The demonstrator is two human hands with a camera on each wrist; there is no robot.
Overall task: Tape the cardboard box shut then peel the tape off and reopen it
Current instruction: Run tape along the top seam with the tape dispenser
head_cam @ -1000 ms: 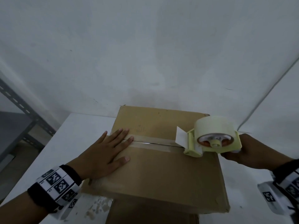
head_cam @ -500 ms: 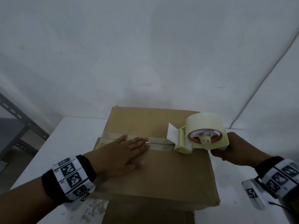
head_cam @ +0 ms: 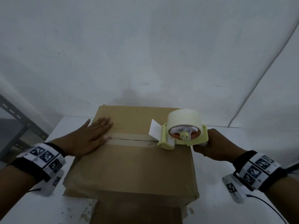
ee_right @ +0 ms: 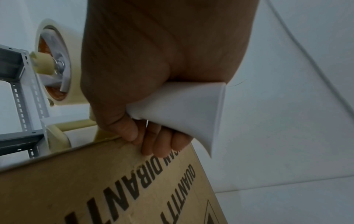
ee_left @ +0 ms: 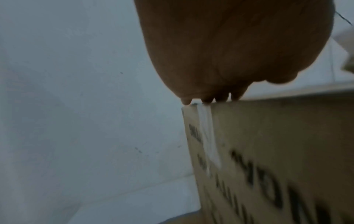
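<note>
A cardboard box (head_cam: 134, 160) sits on a white table (head_cam: 53, 207) against a white wall (head_cam: 145, 46), its top flaps closed and meeting along a seam that runs left to right. A strip of tape (head_cam: 129, 139) lies over that seam, from the left part of the lid to the right edge.

The left hand (head_cam: 90, 139) lies flat on the lid near its far left corner, fingers straight and together, pointing away from the person, the thumb lying along the left end of the tape. In the left wrist view the fingertips (ee_left: 207, 100) rest on the top edge of the box, where a shiny strip of tape runs down the side.

The right hand (head_cam: 215, 146) is curled round the white handle (ee_right: 184, 109) of a pale yellow tape dispenser (head_cam: 182, 136); the right wrist view shows the fingers wrapped under the handle and the thumb closing over them. The hand itself is just past the right edge of the box, while the dispenser's front end sits on the lid at the right end of the seam, on the tape. The roll (head_cam: 184, 118) stands above the frame, and a white tab (head_cam: 154, 129) sticks up at the dispenser's front, toward the left hand. The two hands are well apart, with the taped seam between them.

A grey metal shelf frame (head_cam: 17, 120) stands to the left of the table, and a thin cable (head_cam: 258, 78) runs down the wall on the right.
</note>
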